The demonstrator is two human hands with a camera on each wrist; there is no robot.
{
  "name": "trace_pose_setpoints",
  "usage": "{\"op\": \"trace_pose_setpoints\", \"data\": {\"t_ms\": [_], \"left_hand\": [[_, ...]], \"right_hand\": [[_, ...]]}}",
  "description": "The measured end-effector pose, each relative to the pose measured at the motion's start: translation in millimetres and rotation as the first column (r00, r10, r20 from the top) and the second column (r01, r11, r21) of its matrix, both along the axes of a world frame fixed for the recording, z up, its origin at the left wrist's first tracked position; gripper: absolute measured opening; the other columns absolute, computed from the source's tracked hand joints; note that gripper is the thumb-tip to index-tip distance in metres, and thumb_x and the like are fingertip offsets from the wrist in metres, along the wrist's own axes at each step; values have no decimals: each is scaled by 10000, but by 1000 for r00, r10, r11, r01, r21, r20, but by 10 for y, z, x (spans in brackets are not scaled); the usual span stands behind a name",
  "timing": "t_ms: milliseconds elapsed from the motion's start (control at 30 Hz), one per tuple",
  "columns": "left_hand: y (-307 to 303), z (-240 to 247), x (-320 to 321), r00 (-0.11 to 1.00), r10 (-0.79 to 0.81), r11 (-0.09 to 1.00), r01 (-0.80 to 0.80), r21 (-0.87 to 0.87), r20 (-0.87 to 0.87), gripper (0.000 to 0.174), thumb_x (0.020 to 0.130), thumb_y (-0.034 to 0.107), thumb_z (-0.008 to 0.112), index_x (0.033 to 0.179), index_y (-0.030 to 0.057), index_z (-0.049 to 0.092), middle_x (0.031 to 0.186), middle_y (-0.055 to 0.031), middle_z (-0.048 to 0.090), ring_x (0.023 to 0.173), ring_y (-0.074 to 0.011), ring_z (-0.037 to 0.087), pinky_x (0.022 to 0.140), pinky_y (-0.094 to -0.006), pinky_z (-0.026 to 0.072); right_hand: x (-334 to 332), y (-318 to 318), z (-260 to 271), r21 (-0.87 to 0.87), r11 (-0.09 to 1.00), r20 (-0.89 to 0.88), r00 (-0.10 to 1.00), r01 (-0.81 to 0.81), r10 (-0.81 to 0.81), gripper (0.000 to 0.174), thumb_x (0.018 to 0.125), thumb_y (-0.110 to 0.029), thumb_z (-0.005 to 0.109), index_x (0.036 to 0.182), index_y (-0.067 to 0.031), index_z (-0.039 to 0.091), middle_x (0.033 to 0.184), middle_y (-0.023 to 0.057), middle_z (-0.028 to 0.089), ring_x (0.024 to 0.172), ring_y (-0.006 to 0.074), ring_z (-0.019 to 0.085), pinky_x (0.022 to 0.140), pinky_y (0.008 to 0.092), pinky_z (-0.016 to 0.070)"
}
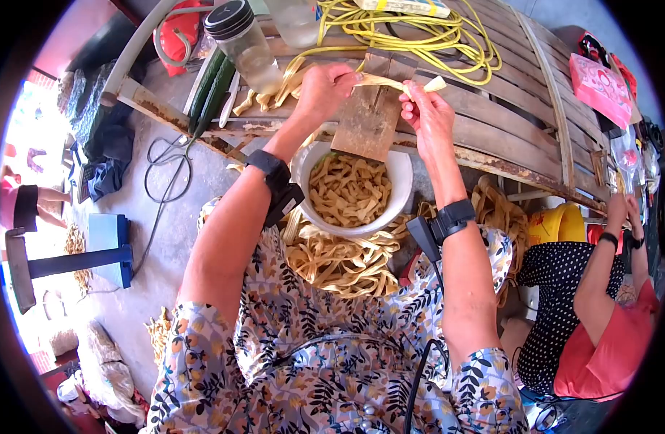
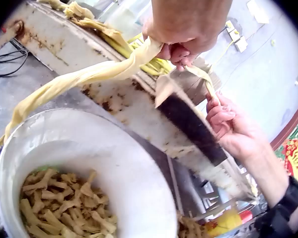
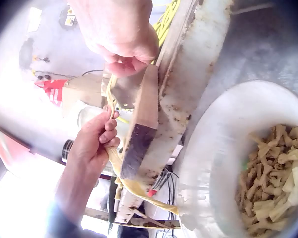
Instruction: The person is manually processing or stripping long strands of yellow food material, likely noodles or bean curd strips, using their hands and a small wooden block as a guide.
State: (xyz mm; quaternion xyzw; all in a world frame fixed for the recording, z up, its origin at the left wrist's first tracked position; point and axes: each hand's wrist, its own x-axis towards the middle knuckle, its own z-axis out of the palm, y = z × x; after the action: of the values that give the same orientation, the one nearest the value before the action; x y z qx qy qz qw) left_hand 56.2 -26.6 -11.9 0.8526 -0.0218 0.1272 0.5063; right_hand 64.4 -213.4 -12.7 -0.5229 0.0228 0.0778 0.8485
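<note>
A long, pale yellow, pliable strip [image 1: 382,81] is stretched between my two hands above a wooden board [image 1: 361,134]. My left hand [image 1: 325,92] grips the strip, and its tail [image 2: 69,82] hangs down past the white bucket [image 2: 139,168] in the left wrist view. At the other end, my right hand [image 1: 430,116] pinches the strip between thumb and fingers, with a short pale tip sticking out. Below the board, the bucket holds many short yellowish pieces [image 1: 350,192].
Long strips lie in a pile [image 1: 343,260] below the bucket. The slatted bench [image 1: 491,123] carries a coiled yellow hose [image 1: 448,43], a lidded jar [image 1: 249,54], green cucumbers [image 1: 211,94] and more strips [image 1: 275,98]. Another person [image 1: 607,318] sits at right near a yellow bucket [image 1: 556,224].
</note>
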Motion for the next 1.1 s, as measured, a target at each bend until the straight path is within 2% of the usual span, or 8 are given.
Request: {"op": "trace_pose_setpoints", "data": {"t_ms": [133,300,433,533,800,933,1033,1100], "left_hand": [[37,-163,-97,989,137,980,-144,139,55,189,832,182,561,736,27,609,542,32,474,504,-43,397,464,-208,326],[82,188,-408,969,-144,945,74,-318,-202,282,886,261,490,864,11,618,575,37,447,489,-39,347,458,-177,293],[53,403,-805,884,-372,840,189,-509,-284,448,930,375,355,962,-9,585,650,46,429,556,-41,340,522,-170,291],[56,400,-914,790,-533,709,221,-669,-304,407,927,339,373,1038,-11,549,729,38,462,625,-44,367,578,-169,305],[-190,198,-1117,797,-558,776,403,-485,-231,244,877,158,501,1064,4,525,859,-21,582,809,-65,540,754,-194,431],[-69,255,-1117,734,-590,779,407,-477,-337,182,850,144,542,978,19,571,754,5,574,686,-52,531,630,-205,443],[-81,183,-1118,856,-376,926,331,-180,-355,128,824,124,566,910,33,595,711,7,561,658,-48,519,568,-210,432],[-157,68,-1138,944,-329,932,321,166,23,112,780,95,571,876,38,586,702,-65,580,634,-173,556,566,-285,445]], "right_hand": [[-7,-38,-119,-204,977,16,998,55,-53,153,798,-122,603,798,31,600,646,64,577,477,68,474,437,180,400],[-284,-234,151,-178,974,-30,990,-141,138,222,831,-200,585,830,22,606,671,63,590,512,63,489,458,182,406],[-663,-295,225,-464,800,-17,907,-379,420,271,836,-249,580,899,12,612,715,76,608,570,75,530,517,200,440],[-846,-346,86,-726,675,283,837,-131,468,262,804,-241,620,917,-5,614,747,53,627,625,114,569,590,236,464],[-833,-282,189,-403,860,137,909,-312,394,177,790,-53,607,953,16,599,790,60,614,682,110,587,568,212,488],[-695,-418,155,-435,850,209,885,-297,417,217,791,8,569,1007,0,593,875,70,632,718,115,595,671,227,501],[-722,-421,231,-583,775,323,806,-244,496,232,806,-15,555,1036,-26,587,929,57,630,790,125,591,766,250,482],[-695,-453,262,-622,749,315,804,-227,505,238,835,-90,550,1065,-30,569,994,56,606,860,127,579,819,247,453]]}}
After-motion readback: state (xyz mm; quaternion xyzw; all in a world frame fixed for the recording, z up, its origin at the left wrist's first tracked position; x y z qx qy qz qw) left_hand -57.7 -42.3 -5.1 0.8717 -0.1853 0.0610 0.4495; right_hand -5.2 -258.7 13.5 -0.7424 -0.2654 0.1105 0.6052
